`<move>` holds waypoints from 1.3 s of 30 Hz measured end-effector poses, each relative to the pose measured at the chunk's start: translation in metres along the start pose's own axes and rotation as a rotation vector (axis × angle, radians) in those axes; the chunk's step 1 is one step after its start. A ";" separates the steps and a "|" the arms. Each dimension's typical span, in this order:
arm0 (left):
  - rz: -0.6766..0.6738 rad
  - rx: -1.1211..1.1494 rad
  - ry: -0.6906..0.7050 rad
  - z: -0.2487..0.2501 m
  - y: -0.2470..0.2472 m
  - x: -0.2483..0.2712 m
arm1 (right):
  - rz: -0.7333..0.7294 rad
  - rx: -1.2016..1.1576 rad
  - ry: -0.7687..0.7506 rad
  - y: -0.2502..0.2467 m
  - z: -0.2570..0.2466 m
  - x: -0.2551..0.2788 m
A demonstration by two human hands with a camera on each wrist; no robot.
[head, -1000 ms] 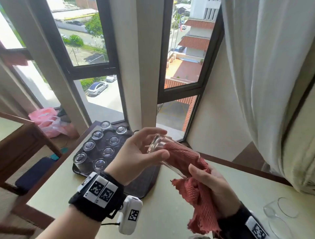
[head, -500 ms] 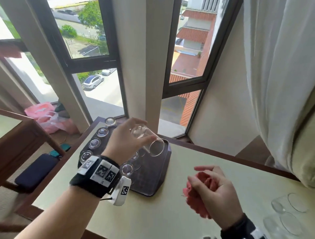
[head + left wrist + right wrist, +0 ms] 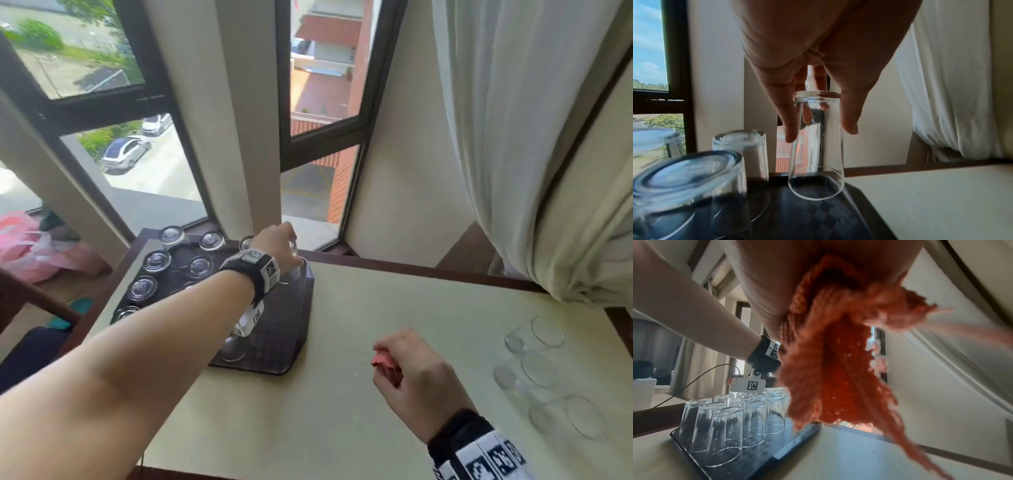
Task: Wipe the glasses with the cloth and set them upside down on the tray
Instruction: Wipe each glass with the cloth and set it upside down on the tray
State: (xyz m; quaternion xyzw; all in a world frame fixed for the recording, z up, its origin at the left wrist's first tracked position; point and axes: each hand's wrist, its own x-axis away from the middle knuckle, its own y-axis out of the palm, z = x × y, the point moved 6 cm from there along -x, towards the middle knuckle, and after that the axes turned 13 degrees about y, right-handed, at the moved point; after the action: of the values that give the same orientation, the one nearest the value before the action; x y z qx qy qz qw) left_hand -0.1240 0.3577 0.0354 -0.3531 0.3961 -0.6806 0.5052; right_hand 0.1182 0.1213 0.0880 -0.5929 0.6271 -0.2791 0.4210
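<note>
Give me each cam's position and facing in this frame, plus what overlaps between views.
Head: worn on the head, looking forward and down across the table toward the window; shows the left hand, left forearm, and the right hand holding the red cloth.
Left wrist: looks along the left hand at its fingers around an upside-down glass low over the tray.
Right wrist: low above the table, looks along the palm at the hanging cloth, toward the tray and left forearm.
Shared: all three show the tray's upside-down glasses.
</note>
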 end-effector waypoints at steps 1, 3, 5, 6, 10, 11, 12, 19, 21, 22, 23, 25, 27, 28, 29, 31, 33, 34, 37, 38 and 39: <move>-0.016 -0.018 0.001 -0.001 0.004 -0.005 | -0.002 0.001 0.025 0.003 0.006 0.004; -0.041 -0.036 -0.009 -0.003 0.012 -0.013 | -0.006 -0.003 0.077 0.007 0.016 0.013; -0.059 -0.039 -0.018 -0.005 0.018 -0.021 | 0.003 -0.007 0.131 0.007 0.026 0.021; -0.066 -0.038 -0.017 -0.006 0.022 -0.025 | 0.012 -0.010 0.159 0.006 0.029 0.024; -0.096 -0.041 -0.020 -0.009 0.036 -0.033 | 0.025 0.010 0.212 0.001 0.036 0.035; -0.102 -0.040 -0.027 -0.010 0.039 -0.033 | 0.022 0.012 0.225 0.000 0.038 0.037; -0.106 -0.037 -0.035 -0.011 0.041 -0.033 | 0.018 0.009 0.243 -0.001 0.039 0.038; -0.085 -0.039 -0.094 -0.029 0.053 -0.034 | -0.018 -0.001 0.323 -0.007 0.053 0.052; -0.082 -0.026 -0.108 -0.031 0.054 -0.036 | -0.043 -0.016 0.359 -0.005 0.058 0.057; -0.085 -0.026 -0.114 -0.032 0.054 -0.036 | -0.049 -0.022 0.369 -0.005 0.060 0.058; -0.089 -0.028 -0.124 -0.032 0.054 -0.037 | -0.053 -0.026 0.367 -0.005 0.060 0.058; -0.094 -0.035 -0.143 -0.031 0.052 -0.037 | -0.072 -0.032 0.347 -0.006 0.060 0.057; -0.111 -0.058 -0.150 -0.028 0.047 -0.036 | -0.079 -0.021 0.335 -0.009 0.062 0.056; -0.119 -0.080 -0.159 -0.025 0.043 -0.036 | -0.067 -0.015 0.336 -0.013 0.064 0.056; -0.121 -0.112 -0.169 -0.022 0.039 -0.036 | -0.046 -0.012 0.341 -0.019 0.066 0.056; -0.057 -0.181 -0.199 -0.009 0.023 -0.033 | 0.018 -0.022 0.354 -0.033 0.073 0.056; 0.064 -0.249 -0.176 0.021 0.005 -0.025 | 0.087 -0.050 0.381 -0.052 0.082 0.057; 0.128 -0.261 -0.123 0.044 -0.001 -0.018 | 0.123 -0.060 0.392 -0.062 0.086 0.058; 0.314 -0.060 0.128 0.124 0.005 0.017 | 0.251 -0.082 0.410 -0.093 0.102 0.064; 0.336 0.055 0.196 0.149 0.017 0.029 | 0.284 -0.087 0.417 -0.103 0.108 0.067; 0.313 0.161 0.246 0.173 0.036 0.039 | 0.304 -0.084 0.422 -0.111 0.114 0.069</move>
State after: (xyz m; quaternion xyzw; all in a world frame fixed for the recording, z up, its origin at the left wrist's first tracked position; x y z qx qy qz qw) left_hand 0.0334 0.2819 0.0819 -0.1602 0.4490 -0.6612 0.5792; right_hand 0.2769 0.0547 0.1128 -0.4375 0.7939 -0.3042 0.2929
